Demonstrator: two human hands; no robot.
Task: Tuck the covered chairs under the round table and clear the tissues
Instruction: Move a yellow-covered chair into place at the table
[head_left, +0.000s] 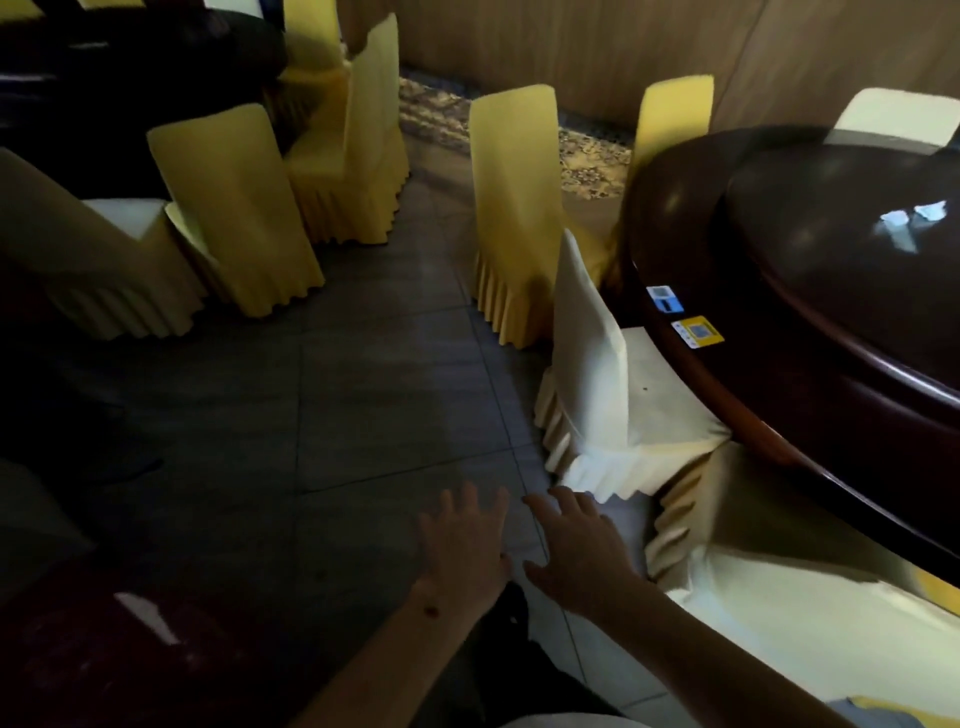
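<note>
Left hand (462, 545) and right hand (576, 551) are hovering spread, holding nothing, near the cream fabric-covered chair (602, 374) partly tucked beside the dark round wooden tabletop (779, 332); its pleated skirt risks snagging underfoot.

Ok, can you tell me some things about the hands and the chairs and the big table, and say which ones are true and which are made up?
1. Both hands are holding nothing. True: the left hand and the right hand have spread fingers over the floor.
2. The cream chair has its seat partly under the round table. True.
3. The table has a white cloth on it. False: its top is bare, dark and shiny.
4. Two stickers sit on the table's edge. True.
5. The yellow chair lies tipped over. False: it stands upright beside the table.
</note>
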